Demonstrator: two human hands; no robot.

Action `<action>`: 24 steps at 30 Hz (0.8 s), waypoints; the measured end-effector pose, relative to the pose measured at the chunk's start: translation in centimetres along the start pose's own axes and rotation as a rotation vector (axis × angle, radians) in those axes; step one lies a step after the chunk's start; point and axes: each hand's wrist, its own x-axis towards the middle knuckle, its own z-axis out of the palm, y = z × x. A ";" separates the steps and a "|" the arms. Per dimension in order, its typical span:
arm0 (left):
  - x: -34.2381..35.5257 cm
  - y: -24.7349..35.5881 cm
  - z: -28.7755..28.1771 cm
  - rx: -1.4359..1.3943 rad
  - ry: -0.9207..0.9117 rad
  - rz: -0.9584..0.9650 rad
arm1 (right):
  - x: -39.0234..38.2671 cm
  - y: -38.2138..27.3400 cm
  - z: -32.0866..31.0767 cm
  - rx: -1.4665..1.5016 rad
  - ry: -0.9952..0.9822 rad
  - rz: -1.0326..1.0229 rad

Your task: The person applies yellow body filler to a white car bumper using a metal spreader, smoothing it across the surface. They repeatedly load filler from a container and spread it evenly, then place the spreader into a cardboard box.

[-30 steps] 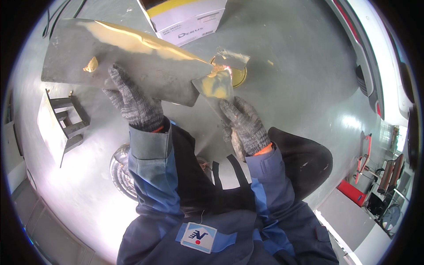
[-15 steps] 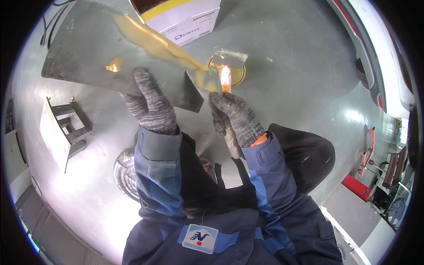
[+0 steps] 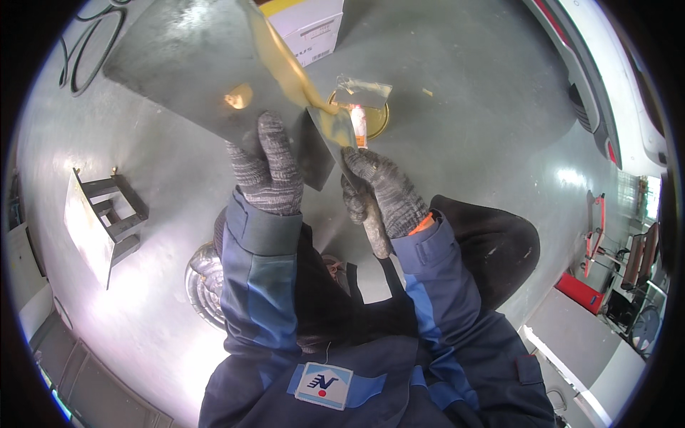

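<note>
A large flat grey panel (image 3: pixel 171 64) is held up in front of me at a tilt. My left hand (image 3: pixel 275 171), in a grey knit glove, grips its near edge with the thumb side over the face. Yellow putty (image 3: pixel 285 68) runs in a thick band along the panel's right edge, and a small yellowish patch (image 3: pixel 238 95) shows on its face. My right hand (image 3: pixel 389 185), gloved too, closes around the handle of a putty knife (image 3: pixel 342 135). Yellow putty smears the knife's wide blade, which meets the panel's near right corner. The left fingers behind the panel are hidden.
Beyond the knife, a round yellow lid (image 3: pixel 386 123) lies on the floor with a tube (image 3: pixel 358 123) and a flat grey spreader (image 3: pixel 364 91). A white box (image 3: pixel 314 28) stands behind. Left is a dark-framed stand (image 3: pixel 121 207); far right, a white car (image 3: pixel 635 85).
The panel has swung to the right and its putty edge now stands steeper. My left hand has moved right with it. My right hand and the knife have barely shifted.
</note>
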 end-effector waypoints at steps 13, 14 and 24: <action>-1.0 -1.4 -0.4 0.106 -0.179 0.173 | -2.1 -1.8 1.7 0.063 -0.065 -0.038; -1.1 -1.2 -0.4 0.126 -0.172 0.164 | -2.2 -2.2 2.0 0.069 -0.071 -0.052; -1.3 -2.6 0.6 -0.015 -0.293 0.058 | -3.1 -13.0 3.6 -0.447 -0.050 -0.635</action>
